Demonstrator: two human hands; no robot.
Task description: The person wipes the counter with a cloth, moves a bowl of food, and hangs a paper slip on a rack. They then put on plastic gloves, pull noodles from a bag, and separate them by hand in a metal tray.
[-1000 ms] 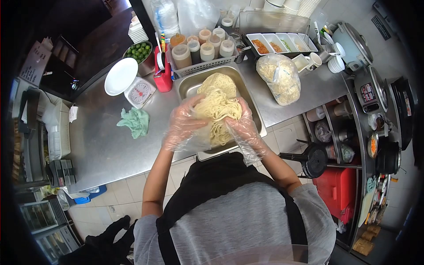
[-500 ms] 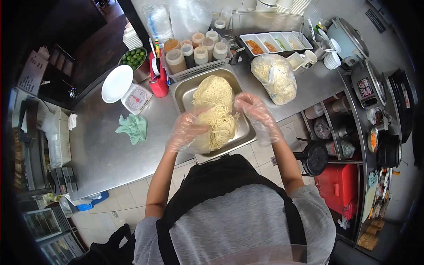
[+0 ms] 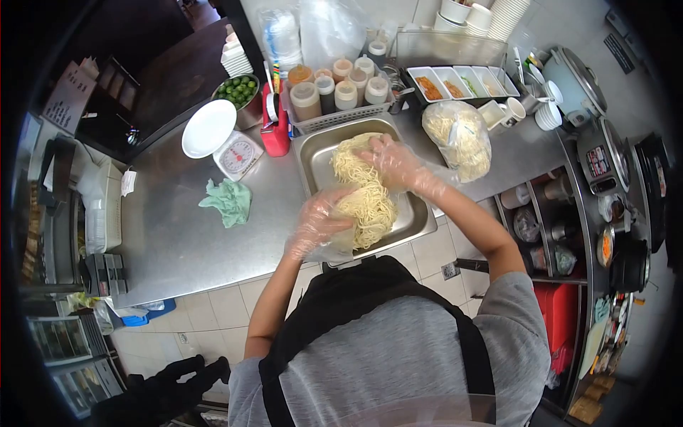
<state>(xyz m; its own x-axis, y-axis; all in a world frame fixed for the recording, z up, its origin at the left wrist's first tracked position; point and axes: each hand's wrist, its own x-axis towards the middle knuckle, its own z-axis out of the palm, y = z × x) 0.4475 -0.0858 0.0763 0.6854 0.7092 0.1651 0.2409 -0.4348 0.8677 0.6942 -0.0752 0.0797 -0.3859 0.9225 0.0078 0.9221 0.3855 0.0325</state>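
Pale noodles (image 3: 375,212) lie in a long heap inside a rectangular metal tray (image 3: 420,226) on the steel counter. My left hand (image 3: 321,220), in a clear plastic glove, is at the near left side of the heap, its fingers bent around the edge of the noodles. On the far part of the heap rests my right hand (image 3: 391,162), also gloved, with its fingers spread over the noodles. The fingertips of both hands are partly hidden among the noodles. A clear bag of noodles (image 3: 457,140) sits right of the tray.
Sauce bottles (image 3: 346,95) stand in a grey basket behind the tray. To the left are a red container (image 3: 274,135), a scale (image 3: 238,155), a white plate (image 3: 209,129) and a green cloth (image 3: 228,203). White topping trays (image 3: 462,84) are at the back right.
My right hand has moved left from the tray's right side onto the far noodles. My left hand stays at the near left of the heap. The whole view has shifted slightly.
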